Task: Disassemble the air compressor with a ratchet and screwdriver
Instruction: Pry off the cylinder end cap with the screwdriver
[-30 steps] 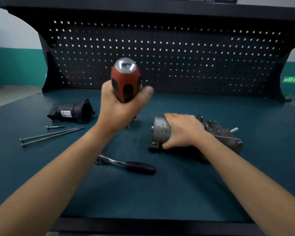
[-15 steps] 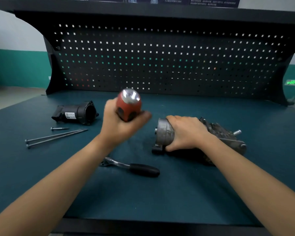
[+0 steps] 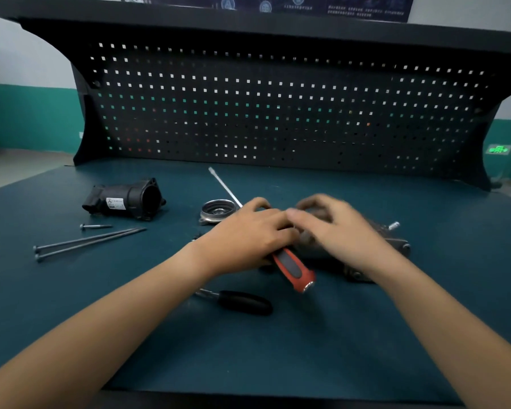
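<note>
Screwdriver [image 3: 295, 268] left of compressor [image 3: 396, 246], diagonal: tip far-left, handle near-right. Left hand [image 3: 242, 237] fingers curled gripping it; right hand [image 3: 337, 228] blurred, grip unclear.

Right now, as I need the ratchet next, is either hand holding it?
No: the ratchet lies free on the mat, while the left hand holds the screwdriver.

This is a workshop. A workbench [image 3: 307, 349] topped with a dark teal mat is backed on the far side by a black pegboard [image 3: 278, 113] under an overhead shelf [image 3: 248, 23]. Tools and removed parts are on it: a ratchet [image 3: 245, 302] near, a red-handled screwdriver [image 3: 292, 267] at the centre, long bolts [image 3: 89, 238] and a black housing [image 3: 124, 199] to the left. Behind is a wall [image 3: 18, 54], white above a green band, with a lit green sign [image 3: 499, 149] far right.
</note>
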A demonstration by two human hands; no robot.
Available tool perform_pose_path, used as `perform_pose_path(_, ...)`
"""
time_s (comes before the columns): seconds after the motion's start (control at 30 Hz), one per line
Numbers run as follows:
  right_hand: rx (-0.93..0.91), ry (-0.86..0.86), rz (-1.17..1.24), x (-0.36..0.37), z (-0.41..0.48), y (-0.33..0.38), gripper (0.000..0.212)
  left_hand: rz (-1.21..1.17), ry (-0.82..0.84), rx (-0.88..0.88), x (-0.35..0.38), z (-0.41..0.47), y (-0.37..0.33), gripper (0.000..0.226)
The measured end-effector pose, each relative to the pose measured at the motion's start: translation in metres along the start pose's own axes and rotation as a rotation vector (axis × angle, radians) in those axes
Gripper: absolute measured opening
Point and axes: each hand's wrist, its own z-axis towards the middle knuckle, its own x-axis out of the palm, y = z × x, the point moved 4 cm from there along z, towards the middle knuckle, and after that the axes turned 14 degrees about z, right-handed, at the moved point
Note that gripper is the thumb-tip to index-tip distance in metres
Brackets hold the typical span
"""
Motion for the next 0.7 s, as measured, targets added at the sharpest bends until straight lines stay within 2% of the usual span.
perform_pose_path(0.03,0.069,0.057,0.072,0.006,-0.009,-0.003,0.039,0.019,0.016,-0.007,0.004,0.001,0.0,0.034)
perform_pose_path(0.1,0.114,0.125,0.152,0.019,-0.023,-0.01,0.038,0.103,0.005,0.021,0.011,0.002,-0.003,0.029)
perform_pose_path(0.17,0.144,0.101,0.248,0.028,-0.027,-0.019,0.038,0.201,-0.013,0.044,0.016,0.001,-0.005,0.018)
perform_pose_path(0.23,0.177,0.034,0.346,0.034,-0.027,-0.027,0.04,0.233,-0.031,0.013,0.016,0.0,-0.003,0.017)
perform_pose_path(0.27,0.183,-0.004,0.398,0.035,-0.026,-0.031,0.036,0.222,-0.037,-0.019,0.017,-0.002,-0.001,0.025)
perform_pose_path(0.33,0.182,-0.07,0.529,0.033,-0.025,-0.033,0.027,0.19,-0.006,-0.117,0.018,-0.005,0.01,0.057)
perform_pose_path(0.4,0.161,-0.129,0.636,0.027,-0.026,-0.035,0.024,0.099,0.0,-0.265,0.017,-0.013,0.034,0.084)
perform_pose_path(0.47,0.14,-0.206,0.711,0.02,-0.026,-0.036,0.021,-0.001,-0.049,-0.515,0.016,-0.027,0.067,0.091)
perform_pose_path(0.5,0.134,-0.246,0.745,0.016,-0.026,-0.036,0.019,-0.025,-0.088,-0.654,0.017,-0.036,0.084,0.087)
perform_pose_path(0.57,0.13,-0.31,0.804,0.01,-0.026,-0.037,0.016,-0.119,-0.094,-0.924,0.03,-0.053,0.114,0.063)
perform_pose_path(0.6,0.132,-0.331,0.831,0.009,-0.025,-0.038,0.015,-0.196,0.007,-1.014,0.044,-0.058,0.122,0.049)
perform_pose_path(0.63,0.137,-0.351,0.859,0.007,-0.025,-0.039,0.013,-0.237,0.213,-1.025,0.063,-0.06,0.124,0.039)
perform_pose_path(0.7,0.139,-0.381,0.903,0.005,-0.024,-0.04,0.013,-0.196,0.627,-0.907,0.097,-0.064,0.113,0.031)
